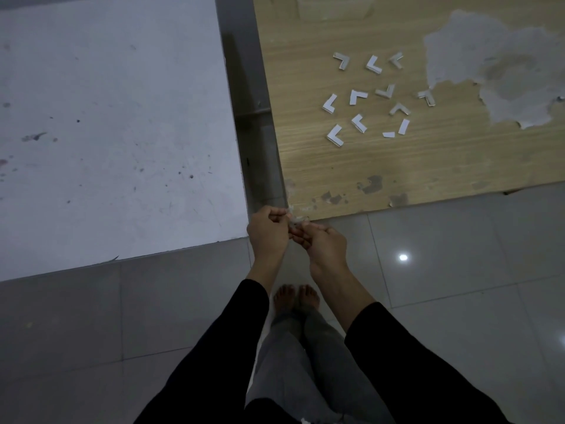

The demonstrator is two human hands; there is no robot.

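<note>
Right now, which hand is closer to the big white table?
Left. The left hand is at the white table's near corner; the right hand is farther right, beyond the left one.

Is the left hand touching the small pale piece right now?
Touching. The head view shows the left hand and right hand pinching the small pale piece between them.

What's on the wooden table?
A scatter of white L-shaped pieces lies on the wooden table. The left hand and right hand cover its near corner, pinching something small, mostly hidden.
</note>
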